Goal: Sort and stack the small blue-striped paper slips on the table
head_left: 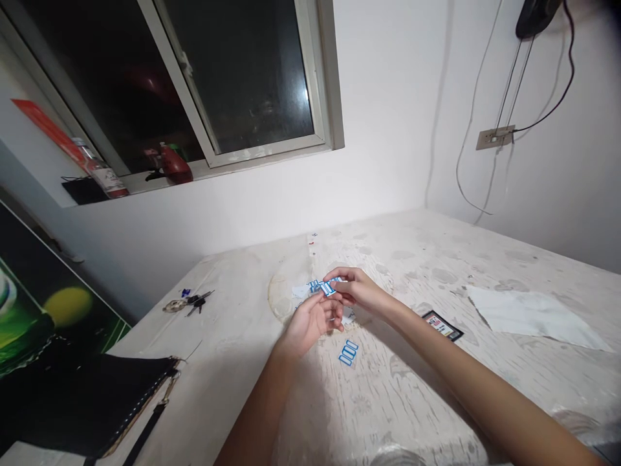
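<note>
My right hand (356, 285) pinches a small white sticker sheet with blue outlined rectangles (331, 286) between thumb and fingers. Just below, my left hand (314, 320) is turned palm up with its fingers curled, and its thumb tip presses at the near left edge of the same sheet. Behind the hands lie more blue-and-white pieces (301, 291), partly hidden by them. Nearer to me, a separate piece with blue rectangles (348, 353) rests flat on the table.
Keys (196, 301) lie on the table (233, 362) at left, beyond a black bag (97, 395). On the right are a black-edged packet (442, 325) and a white paper sheet (528, 314). A bottle (107, 178) and a red spray bottle (174, 165) stand on the windowsill.
</note>
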Tool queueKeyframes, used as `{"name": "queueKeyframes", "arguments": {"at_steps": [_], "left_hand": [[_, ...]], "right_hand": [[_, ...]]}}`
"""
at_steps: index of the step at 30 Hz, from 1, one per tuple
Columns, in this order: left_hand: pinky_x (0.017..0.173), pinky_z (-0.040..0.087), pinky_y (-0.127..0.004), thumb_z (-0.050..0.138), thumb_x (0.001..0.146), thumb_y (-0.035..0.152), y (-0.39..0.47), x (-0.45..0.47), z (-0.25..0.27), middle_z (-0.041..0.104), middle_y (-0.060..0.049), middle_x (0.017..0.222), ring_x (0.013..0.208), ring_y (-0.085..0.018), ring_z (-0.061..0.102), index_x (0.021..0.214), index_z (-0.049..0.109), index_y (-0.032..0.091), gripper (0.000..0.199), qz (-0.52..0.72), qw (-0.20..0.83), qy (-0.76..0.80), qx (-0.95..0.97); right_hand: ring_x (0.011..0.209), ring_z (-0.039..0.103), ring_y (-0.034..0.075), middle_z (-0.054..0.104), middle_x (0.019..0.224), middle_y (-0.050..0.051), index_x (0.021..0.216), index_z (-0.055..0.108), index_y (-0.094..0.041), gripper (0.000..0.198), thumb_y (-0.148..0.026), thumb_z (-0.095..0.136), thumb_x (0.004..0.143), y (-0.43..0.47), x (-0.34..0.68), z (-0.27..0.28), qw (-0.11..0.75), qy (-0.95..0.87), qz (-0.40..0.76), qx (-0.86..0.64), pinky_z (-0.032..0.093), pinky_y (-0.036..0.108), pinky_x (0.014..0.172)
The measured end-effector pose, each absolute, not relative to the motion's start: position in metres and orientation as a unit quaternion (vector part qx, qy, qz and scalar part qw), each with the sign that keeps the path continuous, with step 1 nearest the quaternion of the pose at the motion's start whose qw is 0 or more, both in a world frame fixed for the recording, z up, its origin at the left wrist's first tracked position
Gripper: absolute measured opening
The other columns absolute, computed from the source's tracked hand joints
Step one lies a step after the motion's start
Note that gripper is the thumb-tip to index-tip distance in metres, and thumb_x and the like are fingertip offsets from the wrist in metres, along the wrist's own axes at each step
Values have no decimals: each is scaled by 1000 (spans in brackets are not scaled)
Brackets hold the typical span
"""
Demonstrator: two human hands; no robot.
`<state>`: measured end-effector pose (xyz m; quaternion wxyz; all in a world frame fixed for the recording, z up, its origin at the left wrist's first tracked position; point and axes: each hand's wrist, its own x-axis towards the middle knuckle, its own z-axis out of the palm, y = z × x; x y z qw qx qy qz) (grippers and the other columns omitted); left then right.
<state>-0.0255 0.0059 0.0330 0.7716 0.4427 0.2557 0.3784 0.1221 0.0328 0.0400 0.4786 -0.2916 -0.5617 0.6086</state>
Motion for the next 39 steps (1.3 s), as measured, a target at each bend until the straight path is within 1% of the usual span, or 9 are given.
{"name": "queueKeyframes", "arguments": {"at_steps": [7,10,14,19,22,28,31,35,39], "left_hand": [[55,42,-30,29,85,44,7,-22,32,53,-8,60,50,-16,51,73,55,11,44,376,748,315,447],[53,43,-30,25,86,43,9,-20,28,50,-6,55,46,-15,49,67,51,13,44,382,739,331,445],[45,42,-30,19,87,42,9,-16,24,49,-5,52,42,-15,46,66,50,13,47,391,721,368,438],[43,44,-31,22,85,47,8,-14,23,54,-9,56,44,-17,50,68,52,12,50,377,698,409,451],[47,46,-31,31,84,44,9,-16,26,57,-10,63,49,-17,54,76,53,11,41,387,710,396,434],[51,47,-33,34,81,30,10,-22,28,56,-10,67,56,-19,57,80,52,10,27,318,793,332,401],[49,47,-35,33,81,33,8,-20,27,55,-7,65,55,-20,56,85,50,13,27,294,807,316,404],[46,45,-34,28,83,35,7,-16,27,47,-1,55,42,-14,45,79,46,16,27,297,801,328,404],[43,41,-28,26,83,34,9,-16,28,30,4,46,37,-12,35,68,42,17,28,334,798,338,370]], "right_hand": [[37,44,8,46,46,-7,83,53,-17,11,-17,48,74,28,119,42,463,-654,496,-335,33,18,39],[36,50,11,46,45,-7,90,49,-19,15,-16,39,79,21,115,40,440,-682,473,-342,37,20,38],[36,51,13,46,44,-8,99,41,-22,18,-17,31,84,18,112,34,411,-713,452,-344,36,19,36],[44,47,8,51,60,-5,96,45,-20,23,-8,36,78,22,114,32,422,-763,327,-365,36,19,46],[47,46,7,53,70,-3,100,43,-20,26,-9,34,79,22,119,35,420,-773,327,-345,36,19,48],[49,46,10,48,61,-5,116,36,-22,45,-6,36,74,14,130,42,315,-825,314,-347,31,19,49],[61,49,13,53,73,1,116,38,-19,51,-4,41,68,9,130,43,293,-852,258,-350,32,21,54],[70,50,15,54,84,5,124,34,-19,59,-3,41,68,6,124,41,307,-856,247,-335,37,25,61],[81,52,16,49,105,10,133,23,-20,55,-9,33,80,18,124,35,410,-811,221,-353,42,30,72]]}}
